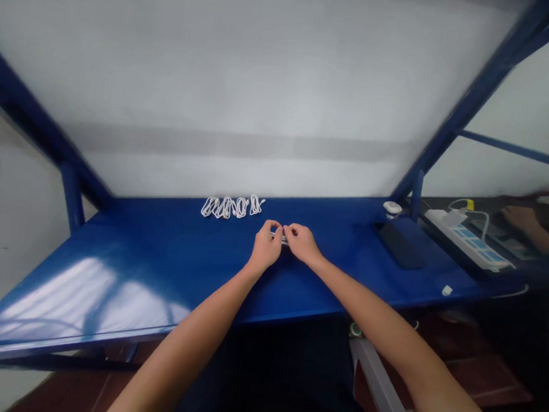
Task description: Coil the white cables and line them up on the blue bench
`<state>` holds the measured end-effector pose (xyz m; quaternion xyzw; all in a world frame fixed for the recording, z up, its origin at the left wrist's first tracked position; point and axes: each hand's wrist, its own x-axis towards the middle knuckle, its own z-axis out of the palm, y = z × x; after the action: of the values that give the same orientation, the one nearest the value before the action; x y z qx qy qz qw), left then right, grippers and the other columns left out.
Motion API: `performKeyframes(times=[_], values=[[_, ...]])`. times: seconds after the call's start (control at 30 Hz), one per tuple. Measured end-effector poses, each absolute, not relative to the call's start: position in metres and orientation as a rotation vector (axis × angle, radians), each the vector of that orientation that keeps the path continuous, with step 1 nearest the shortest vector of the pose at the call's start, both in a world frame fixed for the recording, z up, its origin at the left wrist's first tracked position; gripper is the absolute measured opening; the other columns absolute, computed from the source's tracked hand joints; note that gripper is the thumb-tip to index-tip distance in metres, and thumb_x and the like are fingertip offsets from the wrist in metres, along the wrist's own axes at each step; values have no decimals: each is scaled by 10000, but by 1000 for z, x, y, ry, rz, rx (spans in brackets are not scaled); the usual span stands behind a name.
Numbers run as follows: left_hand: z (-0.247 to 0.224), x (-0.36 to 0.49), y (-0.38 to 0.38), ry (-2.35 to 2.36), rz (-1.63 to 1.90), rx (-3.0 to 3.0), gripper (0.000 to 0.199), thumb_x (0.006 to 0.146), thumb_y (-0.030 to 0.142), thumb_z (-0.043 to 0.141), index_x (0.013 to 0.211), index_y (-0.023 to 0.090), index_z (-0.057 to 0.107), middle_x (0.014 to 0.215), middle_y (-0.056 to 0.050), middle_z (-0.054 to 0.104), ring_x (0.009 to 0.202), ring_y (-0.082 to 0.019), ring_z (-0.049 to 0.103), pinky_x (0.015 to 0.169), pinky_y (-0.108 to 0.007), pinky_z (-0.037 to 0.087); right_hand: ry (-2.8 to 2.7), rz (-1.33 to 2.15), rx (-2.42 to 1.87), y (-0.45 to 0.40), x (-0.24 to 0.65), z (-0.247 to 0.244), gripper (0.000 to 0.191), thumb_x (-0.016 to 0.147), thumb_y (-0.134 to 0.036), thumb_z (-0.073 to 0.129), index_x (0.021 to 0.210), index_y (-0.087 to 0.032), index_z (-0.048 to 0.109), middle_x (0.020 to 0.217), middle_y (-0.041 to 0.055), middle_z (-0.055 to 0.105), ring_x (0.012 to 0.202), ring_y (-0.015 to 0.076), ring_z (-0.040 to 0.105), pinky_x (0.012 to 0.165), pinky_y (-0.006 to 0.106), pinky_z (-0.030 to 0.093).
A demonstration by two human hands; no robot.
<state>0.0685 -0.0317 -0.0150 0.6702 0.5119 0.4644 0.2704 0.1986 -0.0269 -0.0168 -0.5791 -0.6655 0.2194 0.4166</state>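
Observation:
My left hand (268,244) and my right hand (300,241) meet above the middle of the blue table (165,248). Both have their fingers pinched on a white cable (285,239), which looks folded into a short bundle between them. Much of this cable is hidden behind the fingers. Just beyond my hands, toward the back edge, several coiled white cables (226,207) lie in a row. The one at the right end of that row, a smaller coil (255,205), sits slightly apart from the others.
On the right lie a dark phone (398,245), a round white object (392,208) and a small white piece (446,290). A power strip (473,239) with plugs is farther right, near another person's hand (523,219). Blue frame posts (71,198) flank the table. A chair armrest (383,392) is below.

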Motion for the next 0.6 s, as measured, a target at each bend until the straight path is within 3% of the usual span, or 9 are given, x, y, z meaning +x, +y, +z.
performKeyframes(times=[0.13,0.23,0.4,0.6], values=[[-14,70,-32,1325,1197,1852,176,885,238,475,951,163,620,927,-73,696,821,-186,627,787,-311,460,-1578,703,-1435,-22,203,-20,304,843,-402,475,671,-187,605,671,17,635,646,160,554,620,264,395],[-13,73,-34,1339,1250,1812,204,889,205,447,913,159,644,914,-80,708,839,-190,639,792,-307,469,-1586,612,-1413,-26,201,-19,323,861,-403,463,681,-184,616,664,18,640,642,154,550,622,258,388],[-11,72,-32,1470,1376,1684,237,888,182,413,907,151,648,910,-79,709,835,-179,647,773,-281,473,-1690,300,-1389,-26,186,-15,389,930,-385,399,612,-198,523,593,18,583,571,135,496,609,257,339],[-10,53,-20,1691,1106,1826,268,883,151,409,1056,180,611,940,-82,707,895,-220,657,789,-313,461,-1703,356,-1462,4,171,-16,414,925,-357,446,539,-211,403,535,-15,511,541,117,442,572,254,287]])
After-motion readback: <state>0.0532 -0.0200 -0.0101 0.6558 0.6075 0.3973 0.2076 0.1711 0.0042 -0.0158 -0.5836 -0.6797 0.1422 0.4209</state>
